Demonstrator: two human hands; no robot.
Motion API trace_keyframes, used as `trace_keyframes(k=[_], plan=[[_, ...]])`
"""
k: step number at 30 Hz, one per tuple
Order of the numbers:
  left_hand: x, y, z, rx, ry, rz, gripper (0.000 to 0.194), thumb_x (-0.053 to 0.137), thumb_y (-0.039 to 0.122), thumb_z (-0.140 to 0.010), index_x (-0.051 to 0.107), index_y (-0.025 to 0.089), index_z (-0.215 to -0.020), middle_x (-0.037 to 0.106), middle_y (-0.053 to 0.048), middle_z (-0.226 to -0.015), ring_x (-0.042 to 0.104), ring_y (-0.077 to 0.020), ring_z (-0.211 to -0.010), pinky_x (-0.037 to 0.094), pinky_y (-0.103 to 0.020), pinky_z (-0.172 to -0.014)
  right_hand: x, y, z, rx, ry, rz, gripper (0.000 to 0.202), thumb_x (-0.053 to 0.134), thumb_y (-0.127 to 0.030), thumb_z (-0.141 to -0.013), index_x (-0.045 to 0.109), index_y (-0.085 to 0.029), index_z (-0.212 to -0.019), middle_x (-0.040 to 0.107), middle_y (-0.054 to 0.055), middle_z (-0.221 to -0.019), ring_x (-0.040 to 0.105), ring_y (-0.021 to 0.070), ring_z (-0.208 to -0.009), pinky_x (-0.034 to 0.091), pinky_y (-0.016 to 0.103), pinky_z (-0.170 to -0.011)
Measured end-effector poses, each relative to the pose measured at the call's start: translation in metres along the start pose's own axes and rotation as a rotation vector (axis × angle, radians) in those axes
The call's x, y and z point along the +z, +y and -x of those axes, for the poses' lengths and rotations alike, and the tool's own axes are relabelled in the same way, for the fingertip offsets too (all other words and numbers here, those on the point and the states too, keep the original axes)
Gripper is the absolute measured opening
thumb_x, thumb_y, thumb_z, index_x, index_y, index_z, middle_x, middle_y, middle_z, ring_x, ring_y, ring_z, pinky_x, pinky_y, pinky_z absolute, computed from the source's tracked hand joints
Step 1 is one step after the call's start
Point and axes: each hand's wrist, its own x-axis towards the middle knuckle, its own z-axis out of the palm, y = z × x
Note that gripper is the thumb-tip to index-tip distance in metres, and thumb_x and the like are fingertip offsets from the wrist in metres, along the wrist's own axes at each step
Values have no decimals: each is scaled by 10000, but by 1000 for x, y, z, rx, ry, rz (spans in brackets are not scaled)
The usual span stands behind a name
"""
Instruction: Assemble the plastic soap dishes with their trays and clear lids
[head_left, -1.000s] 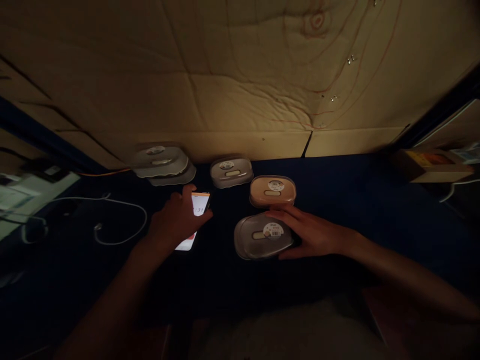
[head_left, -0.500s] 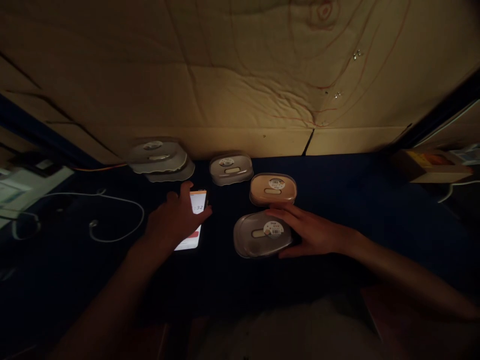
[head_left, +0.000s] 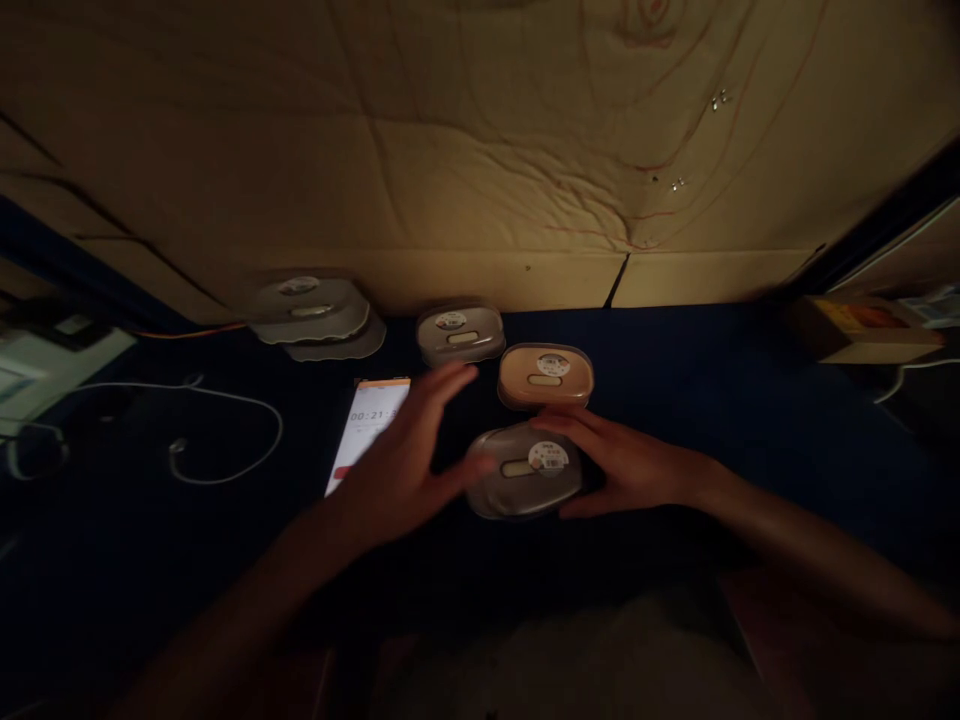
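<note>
A grey lidded plastic box (head_left: 517, 492) with a round label and a pale oblong inset lies on the dark blue tabletop. My right hand (head_left: 634, 465) grips its right end, fingers at the far edge and thumb at the near one. From the other side my left hand (head_left: 401, 470), slightly blurred, reaches over with fingers and thumb spread, its thumb tip at the left end of the box. A lit phone (head_left: 364, 425) showing a timer lies partly under that hand. Just beyond the grey box sits an orange box (head_left: 517, 382) of the same shape.
Another grey box (head_left: 484, 345) stands farther back, with stacked grey boxes (head_left: 337, 318) left of it. A white cable (head_left: 279, 420) curls at the left. A cardboard box (head_left: 832, 335) is at the far right. Behind the table rises a tan cloth-like wall (head_left: 480, 200).
My left hand has left the phone and moved right to the near grey box, uncovering more of the screen. The right hand stays on that box.
</note>
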Motion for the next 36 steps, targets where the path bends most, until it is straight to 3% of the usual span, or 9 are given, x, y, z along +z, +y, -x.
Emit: trace_keyframes(k=[3, 7, 12, 16, 20, 27, 32, 36], plan=[[23, 11, 11, 77, -182, 218, 1233, 830, 717, -742, 117, 344, -1677, 236, -179, -1746, 340, -439, -1570, 425, -623, -1221, -6, 2, 2, 3, 3, -49, 977, 831, -526, -870, 288, -288, -1646, 397, 153, -1660, 410, 339, -1544, 399, 542, -1261], [41, 16, 18, -20, -219, 238, 1194, 878, 581, -764, 142, 359, -1677, 161, -176, -1768, 290, -456, -1590, 402, -669, -1219, -17, 6, 3, 29, 1, -69, 937, 828, -500, -883, 306, -319, -1641, 416, 132, -1660, 441, 339, -1526, 401, 548, -1257], [37, 12, 15, -88, -264, 254, 1263, 923, 423, -731, 94, 348, -1680, 351, -177, -1685, 417, -415, -1523, 428, -651, -1196, -16, 1, 3, 41, 17, -2, 913, 815, -504, -893, 326, -283, -1632, 421, 153, -1656, 446, 342, -1523, 417, 540, -1251], [32, 9, 15, -83, -324, 232, 1234, 905, 342, -733, 111, 350, -1678, 423, -175, -1629, 464, -415, -1476, 451, -650, -1153, -13, -8, 2, 55, 19, 61, 914, 803, -518, -899, 320, -261, -1632, 430, 178, -1642, 454, 362, -1516, 456, 562, -1223], [24, 9, 22, -112, -358, 141, 1241, 894, 278, -699, 125, 377, -1668, 504, -151, -1560, 556, -422, -1360, 494, -626, -1067, -18, 1, 1, 62, 59, 73, 855, 768, -526, -928, 331, -293, -1625, 440, 156, -1641, 458, 358, -1512, 444, 591, -1225], [9, 22, 30, -58, -430, 87, 828, 814, 196, -686, 488, 296, -1441, 602, -116, -1420, 624, -371, -1222, 517, -516, -971, -9, 23, -2, 141, 141, 236, 894, 738, -607, -924, 346, -216, -1625, 469, 220, -1608, 472, 406, -1491, 444, 631, -1196], [15, 24, 24, -37, -442, 74, 792, 854, 244, -682, 514, 270, -1397, 586, -137, -1430, 600, -389, -1261, 502, -541, -996, -1, 30, -2, 231, 139, 364, 888, 699, -629, -942, 342, -203, -1634, 442, 235, -1625, 458, 441, -1486, 433, 673, -1168], [25, 21, 20, -26, -403, 90, 833, 882, 324, -682, 493, 271, -1417, 555, -158, -1465, 558, -417, -1323, 470, -587, -1054, -6, 25, -1, 225, 188, 386, 810, 663, -588, -983, 325, -268, -1647, 386, 207, -1669, 405, 447, -1518, 386, 708, -1176]])
